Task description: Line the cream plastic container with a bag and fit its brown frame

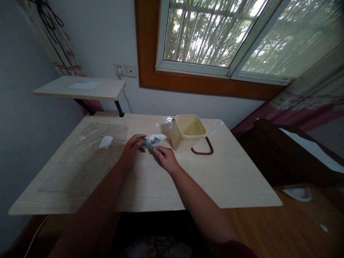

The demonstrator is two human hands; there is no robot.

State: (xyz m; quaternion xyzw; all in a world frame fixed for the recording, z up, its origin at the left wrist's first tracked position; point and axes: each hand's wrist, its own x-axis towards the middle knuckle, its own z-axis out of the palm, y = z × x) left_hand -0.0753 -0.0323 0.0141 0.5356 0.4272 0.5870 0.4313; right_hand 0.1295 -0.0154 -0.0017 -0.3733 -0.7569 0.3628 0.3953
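A small clear plastic bag (154, 140) with dark bits inside lies on the pale wooden table (220, 179), just left of a cream plastic tub (187, 131). My left hand (132, 148) has its fingers curled onto the bag's left end. My right hand (166, 157) pinches the bag's near right edge with thumb and forefinger. Both hands grip the same bag low over the tabletop.
A dark red handle loop (203, 148) lies by the tub. A large clear plastic sheet (88, 157) with a small white packet (105, 142) covers the table's left half. A raised shelf (80, 87) stands at the back left, dark furniture (285, 154) to the right.
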